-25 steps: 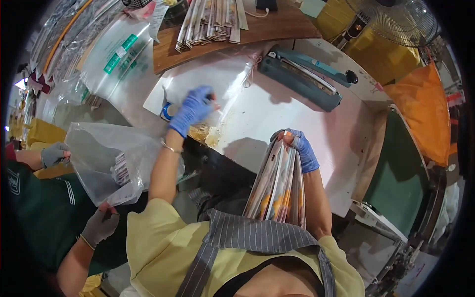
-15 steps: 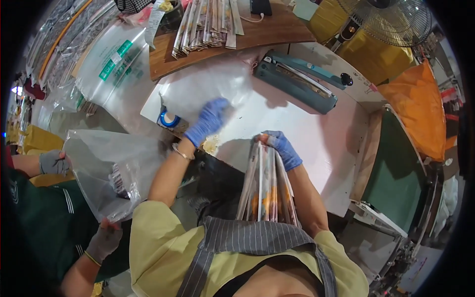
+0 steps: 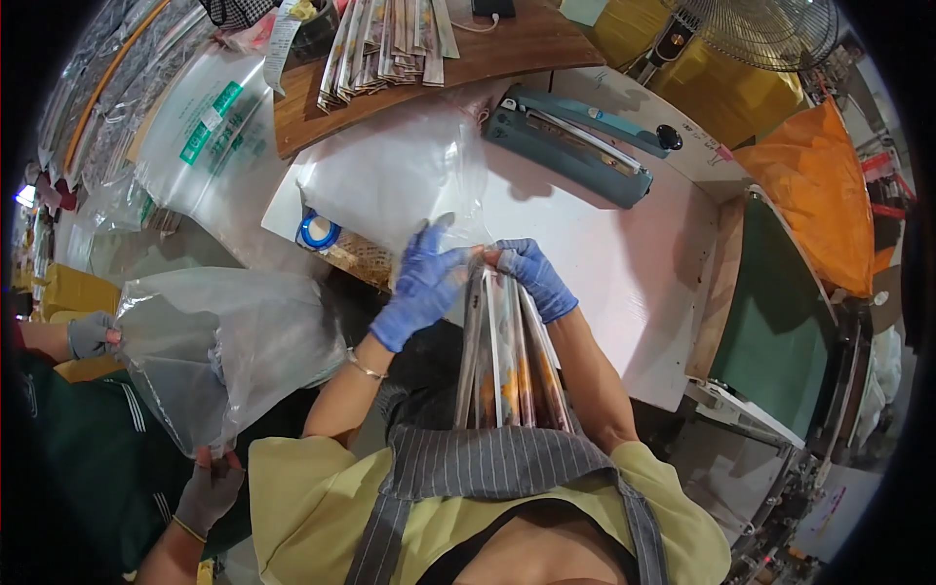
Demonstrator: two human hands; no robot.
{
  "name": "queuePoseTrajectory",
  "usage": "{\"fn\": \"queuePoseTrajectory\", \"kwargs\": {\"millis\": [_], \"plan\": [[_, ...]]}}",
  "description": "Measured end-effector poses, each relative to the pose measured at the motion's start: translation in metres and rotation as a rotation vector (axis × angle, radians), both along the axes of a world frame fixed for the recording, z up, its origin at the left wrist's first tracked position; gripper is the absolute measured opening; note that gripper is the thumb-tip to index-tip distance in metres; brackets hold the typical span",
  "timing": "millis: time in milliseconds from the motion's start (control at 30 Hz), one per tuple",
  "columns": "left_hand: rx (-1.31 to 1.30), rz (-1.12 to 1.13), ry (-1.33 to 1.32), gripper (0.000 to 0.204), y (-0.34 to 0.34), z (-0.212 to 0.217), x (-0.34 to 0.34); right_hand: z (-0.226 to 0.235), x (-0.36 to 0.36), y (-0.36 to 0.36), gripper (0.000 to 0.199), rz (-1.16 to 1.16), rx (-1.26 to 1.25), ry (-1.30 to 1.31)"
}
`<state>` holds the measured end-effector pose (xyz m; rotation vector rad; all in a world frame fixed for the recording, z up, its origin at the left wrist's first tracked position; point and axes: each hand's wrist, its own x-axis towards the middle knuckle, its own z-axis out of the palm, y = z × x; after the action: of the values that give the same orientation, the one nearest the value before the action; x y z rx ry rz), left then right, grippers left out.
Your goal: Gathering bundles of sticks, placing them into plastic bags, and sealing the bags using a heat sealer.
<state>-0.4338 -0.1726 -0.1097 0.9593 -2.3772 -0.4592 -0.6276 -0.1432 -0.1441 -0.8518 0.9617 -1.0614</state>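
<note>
Against my apron stands a bundle of long, flat printed packets [image 3: 517, 361], white and orange-brown on their faces. My right hand [image 3: 538, 281], in a blue glove, is closed around the bundle's upper end. Also gloved in blue, my left hand [image 3: 419, 288] is just left of that end, fingers spread and thumb toward it; whether it touches the packets I cannot tell. Beyond both hands a clear plastic bag [image 3: 380, 180] lies on the white work surface [image 3: 595, 263], its near edge by my left fingertips.
A grey-blue impulse sealer [image 3: 565, 151] stands at the back. More printed packets [image 3: 385, 54] lie on a brown board [image 3: 487, 58]. A blue tape roll [image 3: 319, 230] sits at the left edge. At left, a co-worker's gloved hands [image 3: 210, 487] hold a large clear bag [image 3: 234, 341].
My left hand has come back from over the clear bag to beside the packets' upper end. My right hand keeps its hold. The co-worker's bag has shifted slightly.
</note>
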Motion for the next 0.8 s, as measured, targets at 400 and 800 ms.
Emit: {"fn": "queuePoseTrajectory", "kwargs": {"millis": [400, 800], "plan": [[-0.039, 0.043, 0.133, 0.029, -0.003, -0.002, -0.012, 0.009, -0.006, 0.022, 0.02, -0.098, 0.0, -0.105], [-0.061, 0.315, 0.081, 0.05, -0.036, 0.0, -0.018, 0.008, -0.051, 0.058, 0.028, -0.294, -0.092, 0.043]]}}
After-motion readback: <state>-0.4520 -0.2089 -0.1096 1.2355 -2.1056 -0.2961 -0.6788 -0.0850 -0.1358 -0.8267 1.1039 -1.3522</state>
